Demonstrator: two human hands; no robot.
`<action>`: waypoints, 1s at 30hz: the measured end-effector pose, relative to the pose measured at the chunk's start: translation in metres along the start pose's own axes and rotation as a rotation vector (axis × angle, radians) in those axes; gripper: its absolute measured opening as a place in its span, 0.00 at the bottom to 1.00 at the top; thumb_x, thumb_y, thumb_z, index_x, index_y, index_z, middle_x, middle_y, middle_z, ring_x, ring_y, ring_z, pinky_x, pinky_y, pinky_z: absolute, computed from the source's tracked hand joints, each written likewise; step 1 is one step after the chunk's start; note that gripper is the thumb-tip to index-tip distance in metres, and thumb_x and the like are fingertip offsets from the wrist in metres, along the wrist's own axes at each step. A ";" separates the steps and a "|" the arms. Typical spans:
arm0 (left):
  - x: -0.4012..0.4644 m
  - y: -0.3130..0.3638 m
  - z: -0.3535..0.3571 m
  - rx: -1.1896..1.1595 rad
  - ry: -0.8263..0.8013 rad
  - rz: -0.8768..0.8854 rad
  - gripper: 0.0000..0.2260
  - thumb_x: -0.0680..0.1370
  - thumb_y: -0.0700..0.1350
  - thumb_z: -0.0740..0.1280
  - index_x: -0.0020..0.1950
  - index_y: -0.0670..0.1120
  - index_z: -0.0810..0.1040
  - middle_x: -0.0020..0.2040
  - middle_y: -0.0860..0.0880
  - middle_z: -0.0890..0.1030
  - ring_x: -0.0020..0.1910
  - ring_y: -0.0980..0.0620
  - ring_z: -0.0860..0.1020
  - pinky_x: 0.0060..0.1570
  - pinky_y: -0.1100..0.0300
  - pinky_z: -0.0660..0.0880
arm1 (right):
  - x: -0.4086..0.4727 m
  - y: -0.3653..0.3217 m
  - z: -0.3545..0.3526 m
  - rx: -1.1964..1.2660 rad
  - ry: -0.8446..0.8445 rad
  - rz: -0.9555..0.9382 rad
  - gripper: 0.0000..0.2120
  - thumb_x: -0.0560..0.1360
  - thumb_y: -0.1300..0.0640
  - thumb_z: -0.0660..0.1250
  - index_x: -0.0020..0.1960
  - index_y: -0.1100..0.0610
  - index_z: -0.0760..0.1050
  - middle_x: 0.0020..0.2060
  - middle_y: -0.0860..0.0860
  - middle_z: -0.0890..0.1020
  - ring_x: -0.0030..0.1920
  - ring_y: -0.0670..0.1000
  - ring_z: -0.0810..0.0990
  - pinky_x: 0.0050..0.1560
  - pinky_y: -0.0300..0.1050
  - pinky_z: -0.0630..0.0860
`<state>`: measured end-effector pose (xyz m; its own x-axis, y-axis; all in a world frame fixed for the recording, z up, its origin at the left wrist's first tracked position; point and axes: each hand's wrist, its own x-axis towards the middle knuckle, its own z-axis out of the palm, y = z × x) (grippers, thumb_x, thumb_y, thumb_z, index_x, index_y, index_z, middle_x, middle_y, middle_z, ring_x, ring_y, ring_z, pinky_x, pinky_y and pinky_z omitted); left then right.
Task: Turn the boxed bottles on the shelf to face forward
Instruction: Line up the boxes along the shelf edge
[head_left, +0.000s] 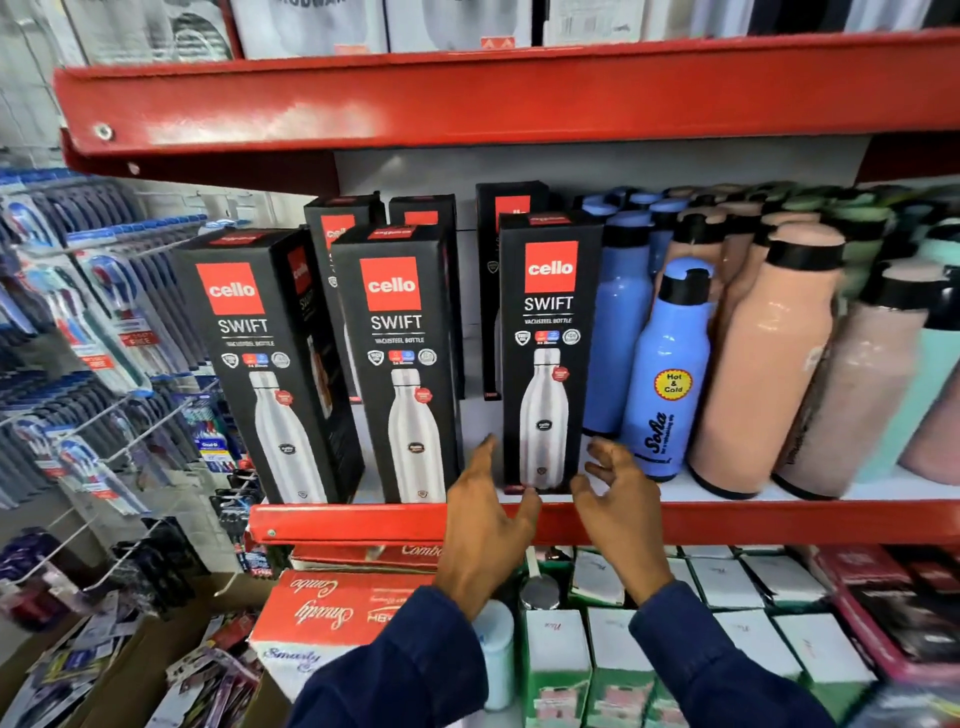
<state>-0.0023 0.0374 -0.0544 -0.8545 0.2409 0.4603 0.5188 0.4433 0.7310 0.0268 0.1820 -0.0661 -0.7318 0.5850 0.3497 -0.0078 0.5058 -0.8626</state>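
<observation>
Three black boxed bottles stand in the front row of the red shelf (395, 522), their printed fronts towards me: the left box (260, 364), the middle box (402, 364) and the right box (548, 353). More black boxes (337, 218) stand behind them. My left hand (485, 525) is at the lower left corner of the right box, fingers spread, index finger up along its edge. My right hand (621, 504) hovers at that box's lower right corner, fingers curled and apart. Neither hand grips the box.
Loose blue bottles (670, 364) and peach bottles (763, 364) crowd the shelf right of the boxes. Another red shelf (467, 98) hangs close above. Toothbrush packs (93, 322) hang on pegs at the left. Red and white cartons (322, 613) lie below.
</observation>
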 end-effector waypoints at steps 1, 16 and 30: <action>0.001 0.001 0.001 -0.005 0.005 -0.013 0.29 0.74 0.43 0.71 0.74 0.41 0.67 0.67 0.46 0.78 0.65 0.51 0.75 0.57 0.83 0.59 | 0.001 0.000 -0.001 0.009 -0.021 -0.004 0.21 0.71 0.65 0.68 0.64 0.58 0.74 0.58 0.53 0.82 0.56 0.51 0.82 0.61 0.50 0.77; -0.002 -0.009 0.003 -0.028 0.076 -0.106 0.23 0.76 0.41 0.68 0.71 0.44 0.72 0.59 0.48 0.83 0.50 0.60 0.78 0.49 0.77 0.70 | -0.002 0.002 -0.007 -0.030 -0.131 -0.043 0.18 0.71 0.68 0.66 0.60 0.57 0.77 0.49 0.47 0.83 0.45 0.35 0.80 0.41 0.19 0.71; -0.006 -0.010 -0.007 -0.024 0.105 -0.154 0.18 0.76 0.42 0.70 0.65 0.42 0.78 0.49 0.55 0.82 0.40 0.75 0.73 0.41 0.86 0.68 | -0.002 -0.003 -0.010 -0.045 -0.138 -0.024 0.13 0.70 0.63 0.69 0.55 0.56 0.79 0.47 0.49 0.85 0.43 0.45 0.84 0.43 0.27 0.72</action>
<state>-0.0025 0.0255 -0.0610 -0.9167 0.0800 0.3915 0.3841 0.4468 0.8080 0.0349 0.1859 -0.0608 -0.8184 0.4814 0.3137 0.0018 0.5482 -0.8364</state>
